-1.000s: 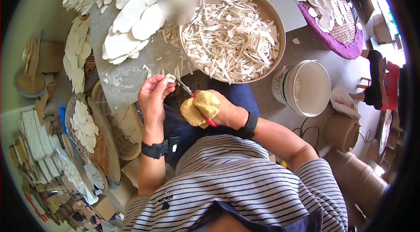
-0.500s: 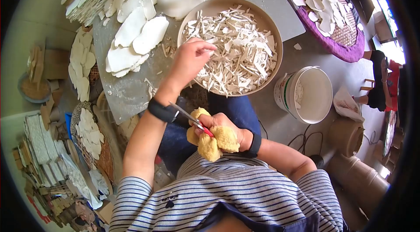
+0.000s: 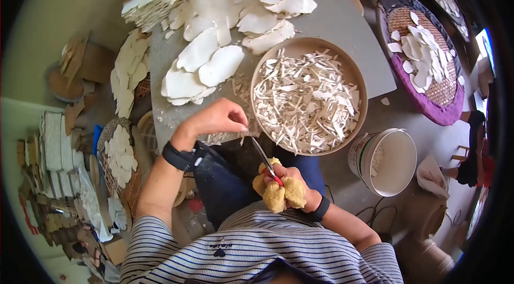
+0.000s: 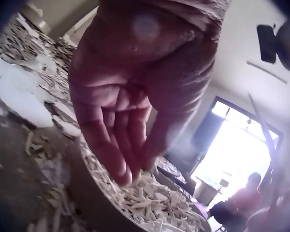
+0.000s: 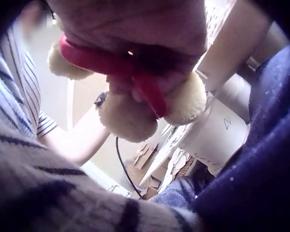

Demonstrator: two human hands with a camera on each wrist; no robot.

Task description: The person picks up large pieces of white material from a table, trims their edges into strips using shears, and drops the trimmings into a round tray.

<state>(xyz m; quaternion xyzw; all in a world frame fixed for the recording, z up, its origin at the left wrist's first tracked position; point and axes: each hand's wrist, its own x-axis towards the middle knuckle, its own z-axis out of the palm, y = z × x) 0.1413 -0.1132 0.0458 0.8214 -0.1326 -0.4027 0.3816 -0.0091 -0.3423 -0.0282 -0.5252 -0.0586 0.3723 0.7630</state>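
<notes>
Our left hand [image 3: 217, 118] has drawn back from the bowl [image 3: 362, 103] to the table [image 3: 342, 21] edge, loosely bent and empty; we should pinch one of the scraps [image 3: 218, 137] cleanly while our right hand [image 3: 289, 187] grips the padded scissors [image 3: 266, 162] above our lap.

Scissors [image 3: 266, 162] with red handles [image 5: 135, 72] wrapped in yellow fleece padding lie at lower centre, blades angled up-left. Just above, a round tan bowl [image 3: 300, 44] on the desk's near edge holds heaped white slivers [image 3: 308, 102].
</notes>
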